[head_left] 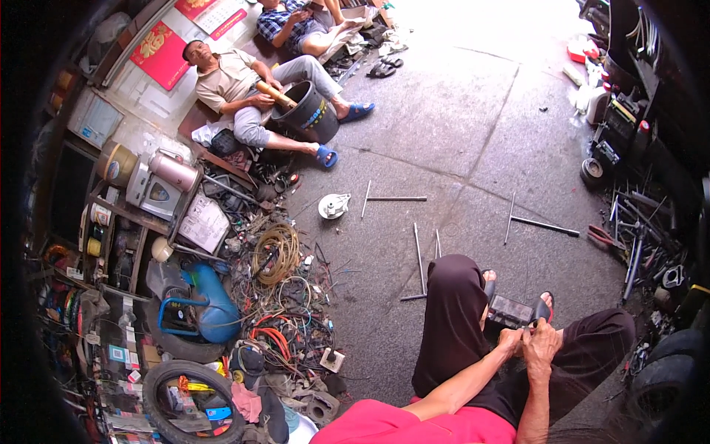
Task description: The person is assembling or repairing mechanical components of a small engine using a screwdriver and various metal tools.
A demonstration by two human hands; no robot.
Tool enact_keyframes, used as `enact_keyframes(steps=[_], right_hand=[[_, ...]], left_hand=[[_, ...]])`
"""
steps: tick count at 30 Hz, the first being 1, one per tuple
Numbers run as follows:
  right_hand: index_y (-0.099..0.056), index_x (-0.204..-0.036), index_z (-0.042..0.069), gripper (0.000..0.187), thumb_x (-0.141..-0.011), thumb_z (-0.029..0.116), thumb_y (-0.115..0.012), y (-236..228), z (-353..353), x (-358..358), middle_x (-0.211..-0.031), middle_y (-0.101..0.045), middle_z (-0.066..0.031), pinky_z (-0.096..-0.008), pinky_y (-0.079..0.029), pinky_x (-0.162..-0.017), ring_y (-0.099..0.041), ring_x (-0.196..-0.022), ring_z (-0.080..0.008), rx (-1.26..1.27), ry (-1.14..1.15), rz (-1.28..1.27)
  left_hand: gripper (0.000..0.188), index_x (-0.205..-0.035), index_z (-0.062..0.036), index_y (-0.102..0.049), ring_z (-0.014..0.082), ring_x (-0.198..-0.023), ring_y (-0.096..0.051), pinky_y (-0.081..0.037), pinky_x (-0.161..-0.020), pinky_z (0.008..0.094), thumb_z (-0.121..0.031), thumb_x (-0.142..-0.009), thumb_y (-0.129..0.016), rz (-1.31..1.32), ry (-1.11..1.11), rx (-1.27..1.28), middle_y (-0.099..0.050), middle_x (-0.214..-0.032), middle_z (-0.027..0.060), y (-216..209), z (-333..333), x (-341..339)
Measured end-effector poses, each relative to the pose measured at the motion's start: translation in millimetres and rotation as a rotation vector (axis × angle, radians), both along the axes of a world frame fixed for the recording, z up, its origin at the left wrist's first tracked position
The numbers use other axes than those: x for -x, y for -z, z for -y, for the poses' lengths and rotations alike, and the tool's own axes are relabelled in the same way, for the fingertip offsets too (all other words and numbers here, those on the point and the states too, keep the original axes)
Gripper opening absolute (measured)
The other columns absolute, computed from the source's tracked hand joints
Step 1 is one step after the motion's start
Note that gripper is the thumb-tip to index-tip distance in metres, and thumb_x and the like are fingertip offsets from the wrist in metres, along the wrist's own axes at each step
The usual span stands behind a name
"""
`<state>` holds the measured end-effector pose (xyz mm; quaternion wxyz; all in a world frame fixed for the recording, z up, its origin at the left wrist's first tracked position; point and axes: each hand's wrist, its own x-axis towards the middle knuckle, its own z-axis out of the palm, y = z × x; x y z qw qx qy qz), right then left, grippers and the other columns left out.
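Note:
Low at the right, my left hand [510, 341] and my right hand [542, 345] meet close together between my bent knees. The fingers of both are closed in a pinch, on something too small to make out. Just beyond them, by my sandalled feet, sits a dark rectangular block-like thing [510, 310] with a greyish top; its near side is partly behind my hands. On the floor past my left knee lie T-handle wrenches [421, 259], with another T-handle wrench [546, 226] beyond my feet.
A third T-handle wrench [396, 198] lies near a round silver metal part [334, 206]. Coiled hoses [275, 254], a blue tank [214, 303] and a tyre [151, 403] crowd the left. Red-handled pliers [605, 237] and piled tools line the right. Two people sit at the upper left, one beside a black bucket [310, 115].

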<state>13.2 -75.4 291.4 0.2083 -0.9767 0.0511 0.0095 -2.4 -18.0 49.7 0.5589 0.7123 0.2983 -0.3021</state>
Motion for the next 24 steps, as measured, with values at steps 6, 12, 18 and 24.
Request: enact_keyframes(steps=[6,12,18,24], right_hand=[[-0.050,-0.079,0.002,0.021,-0.074,0.019,-0.061,2,-1,2,-0.072,-0.058,-0.0173,-0.0463,-0.042,-0.063,-0.057,-0.071,-0.0365,-0.023,-0.005,0.115],[-0.048,-0.083,0.001,0.019,-0.077,0.017,-0.057,8,9,2,-0.074,-0.055,-0.0180,-0.0468,-0.041,-0.063,-0.056,-0.071,-0.0371,-0.012,0.003,0.194],[-0.046,-0.088,0.002,0.020,-0.077,0.014,-0.055,-7,-2,-4,-0.077,-0.054,-0.0190,-0.0459,-0.041,-0.063,-0.054,-0.072,-0.0381,-0.045,-0.047,0.096],[-0.045,-0.093,0.001,0.023,-0.079,0.015,-0.056,21,9,3,-0.077,-0.054,-0.0208,-0.0465,-0.042,-0.062,-0.054,-0.069,-0.0394,-0.086,-0.063,0.196]], left_hand=[[0.035,-0.062,-0.0075,-0.062,0.0183,-0.041,-0.055,-0.041,-0.040,0.0310,-0.031,-0.085,-0.049,0.238,0.211,-0.205,-0.057,-0.050,0.0060,43,5,9],[0.035,-0.067,-0.0025,-0.063,0.0223,-0.059,-0.060,-0.044,-0.053,0.0341,-0.035,-0.078,-0.055,0.079,0.020,0.088,-0.059,-0.061,0.0120,19,11,7],[0.039,-0.074,0.0006,-0.066,0.0238,-0.067,-0.063,-0.047,-0.060,0.0347,-0.037,-0.077,-0.058,0.007,-0.013,0.066,-0.064,-0.070,0.0153,-10,2,5],[0.031,-0.088,-0.0020,-0.066,0.0275,-0.070,-0.063,-0.047,-0.061,0.0362,-0.030,-0.078,-0.056,0.027,0.110,-0.070,-0.065,-0.077,0.0158,-21,4,-3]])
